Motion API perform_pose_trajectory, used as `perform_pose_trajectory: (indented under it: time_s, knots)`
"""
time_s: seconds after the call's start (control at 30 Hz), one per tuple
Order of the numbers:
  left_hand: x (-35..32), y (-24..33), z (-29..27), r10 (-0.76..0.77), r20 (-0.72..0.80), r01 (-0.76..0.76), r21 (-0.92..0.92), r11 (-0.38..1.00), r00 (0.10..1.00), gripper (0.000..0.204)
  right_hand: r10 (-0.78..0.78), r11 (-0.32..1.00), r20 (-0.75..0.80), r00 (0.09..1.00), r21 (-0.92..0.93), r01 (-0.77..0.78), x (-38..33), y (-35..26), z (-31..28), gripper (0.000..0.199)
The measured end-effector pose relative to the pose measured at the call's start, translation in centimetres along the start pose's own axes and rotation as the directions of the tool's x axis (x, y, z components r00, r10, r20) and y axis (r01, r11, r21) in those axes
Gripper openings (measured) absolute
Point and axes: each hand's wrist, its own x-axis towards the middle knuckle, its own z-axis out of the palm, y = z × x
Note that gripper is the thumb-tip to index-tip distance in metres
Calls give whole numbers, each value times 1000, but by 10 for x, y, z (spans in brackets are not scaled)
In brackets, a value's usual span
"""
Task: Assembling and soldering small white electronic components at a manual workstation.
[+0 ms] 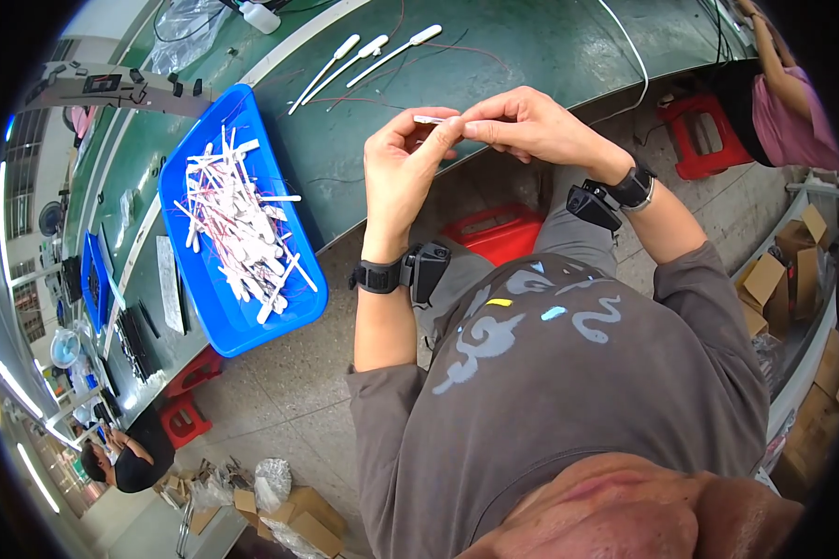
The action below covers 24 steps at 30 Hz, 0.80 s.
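Note:
Over the table's near edge, my left hand (412,149) pinches a small white stick-shaped part (428,119) between thumb and fingers; most of the part is hidden. My right hand (531,126) meets it, thumb and forefinger pressed together at the left fingertips. What those right fingers grip is too small to tell. Beyond the hands, three white sticks with wider rounded ends lie slanted on the green table: a left stick (331,67), a middle stick (356,61) and a right stick (410,47). Thin red and dark wires trail around them.
Left of my hands, a blue tray (210,337) holds a heap of white sticks with red wires (238,228) and juts over the edge of the green table (331,186). A white cable (636,47) crosses at right. Red stools (704,135) and a person in pink (792,121) are nearby.

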Motion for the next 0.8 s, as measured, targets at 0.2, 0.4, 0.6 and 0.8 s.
perform_pose_trajectory:
  time_s: [0.2,0.4,0.6,0.8]
  knots:
    - [1,-7,1,42,-27,-40,71,997,999,19,-51,998,58,997,43,49,2,7,-3,32]
    - [7,-1,-10,-34,-95,16,-182,983,995,16,135,888,127,983,424,-177,-13,6,-17,36]
    - [8,-1,-11,-23,-125,-1,-185,983,992,15,109,937,39,993,330,-115,-20,17,-13,34]
    - [9,-3,-17,-28,-161,-2,-179,984,987,15,91,982,-123,988,175,-68,-26,30,-14,25]
